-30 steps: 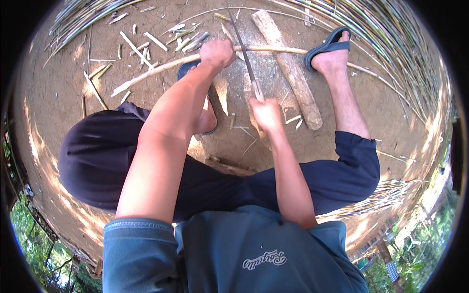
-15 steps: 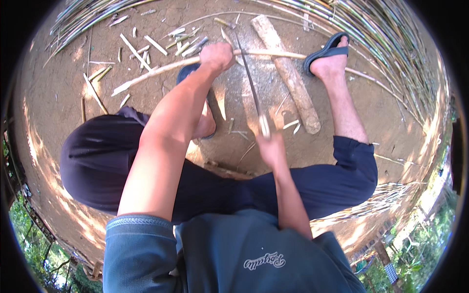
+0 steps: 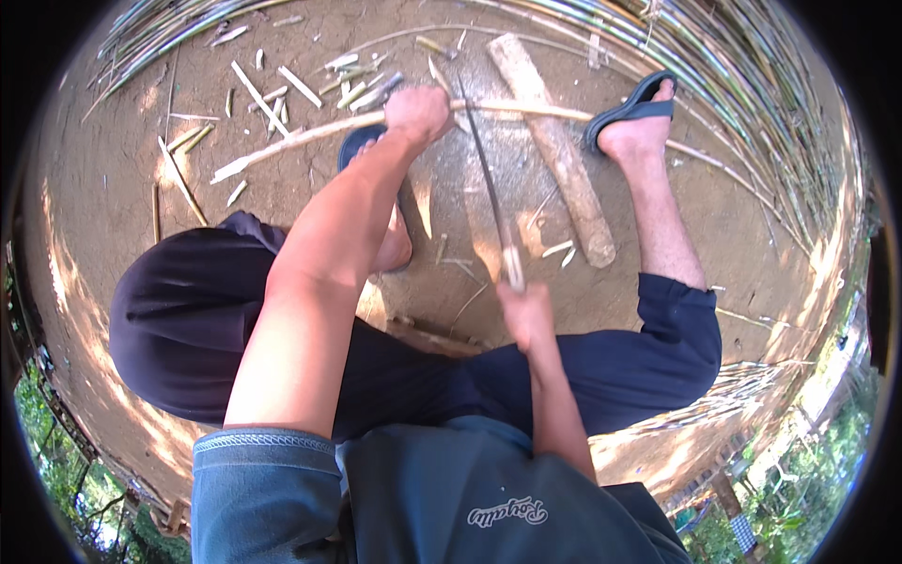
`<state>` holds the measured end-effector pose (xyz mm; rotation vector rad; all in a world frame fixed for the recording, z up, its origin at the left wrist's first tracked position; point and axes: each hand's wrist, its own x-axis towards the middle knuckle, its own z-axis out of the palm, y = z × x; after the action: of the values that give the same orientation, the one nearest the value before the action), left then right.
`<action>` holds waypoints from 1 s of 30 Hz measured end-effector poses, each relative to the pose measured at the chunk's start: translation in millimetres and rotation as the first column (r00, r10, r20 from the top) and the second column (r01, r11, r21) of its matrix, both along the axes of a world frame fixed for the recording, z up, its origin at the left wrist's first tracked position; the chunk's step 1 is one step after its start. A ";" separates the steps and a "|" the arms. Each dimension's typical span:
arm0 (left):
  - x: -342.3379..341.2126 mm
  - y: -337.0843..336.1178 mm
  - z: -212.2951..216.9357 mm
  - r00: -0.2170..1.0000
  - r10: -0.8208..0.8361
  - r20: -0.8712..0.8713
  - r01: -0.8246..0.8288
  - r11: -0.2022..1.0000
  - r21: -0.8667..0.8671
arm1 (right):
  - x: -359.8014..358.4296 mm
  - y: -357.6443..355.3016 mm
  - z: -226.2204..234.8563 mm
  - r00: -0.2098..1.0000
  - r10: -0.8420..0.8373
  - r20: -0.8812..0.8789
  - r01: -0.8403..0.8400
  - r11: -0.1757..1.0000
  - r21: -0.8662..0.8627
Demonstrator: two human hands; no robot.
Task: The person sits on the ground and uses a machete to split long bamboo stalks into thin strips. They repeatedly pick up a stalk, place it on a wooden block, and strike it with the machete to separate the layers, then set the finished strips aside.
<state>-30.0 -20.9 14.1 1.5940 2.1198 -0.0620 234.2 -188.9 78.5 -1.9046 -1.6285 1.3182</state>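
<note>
My left hand [image 3: 419, 116] is closed round a long pale pole [image 3: 310, 137], slightly bowed, that runs across in front of me. The pole passes over a thick log [image 3: 554, 150], and its right part runs by my sandalled right foot [image 3: 639, 122]. In my right hand [image 3: 526, 315] is the light handle of a handsaw [image 3: 490, 183]. Its narrow dark blade lies across the pole just right of my left hand. Whether the blade has cut into the pole is too small to tell.
Pale dust covers the ground [image 3: 474, 169] beside the log. Several cut pieces [image 3: 352, 94] of stalk lie scattered at the far left. Bundles of long thin stalks lie at the far left [image 3: 155, 42] and far right [image 3: 742, 103]. My left sandal [image 3: 357, 146] sits below the pole.
My right hand has drawn the saw back a little towards me, its blade still across the pole. My left hand keeps its hold in nearly the same place.
</note>
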 end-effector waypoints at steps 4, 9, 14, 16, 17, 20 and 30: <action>-14.6 -17.1 0.1 1.000 0.026 0.000 -0.026 0.996 -0.080 | -82.3 90.8 -17.7 0.982 0.149 0.112 -0.091 0.907 -0.410; -1.7 -6.4 5.6 0.998 -0.043 0.043 0.047 0.992 -0.120 | -18.4 15.2 4.7 0.996 0.086 0.031 -0.078 0.980 -0.184; -22.8 -29.6 8.8 0.996 0.051 -0.068 -0.059 0.992 -0.114 | -32.0 36.8 -2.5 0.971 0.229 0.067 -0.197 0.927 -0.320; -11.3 -21.2 6.4 0.999 0.041 -0.023 -0.043 0.995 -0.093 | -83.4 94.6 0.9 0.982 0.159 0.105 -0.085 0.861 -0.502; -13.0 -19.4 8.9 0.998 0.053 0.014 -0.051 0.992 -0.118 | -80.5 90.7 -1.0 0.983 0.149 0.104 -0.083 0.877 -0.472; -27.0 -15.6 5.3 0.999 0.039 0.013 -0.037 0.991 -0.129 | -60.8 52.8 -2.2 0.988 0.138 0.075 -0.098 0.916 -0.389; -12.5 13.6 -1.7 1.000 -0.008 0.015 0.008 0.999 -0.052 | -8.2 33.7 -24.3 1.000 -0.019 -0.019 0.012 0.946 -0.325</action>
<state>-42.6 -7.3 12.4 1.5683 2.0840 -0.1068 226.0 -155.2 54.2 -2.0681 -1.4523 1.6820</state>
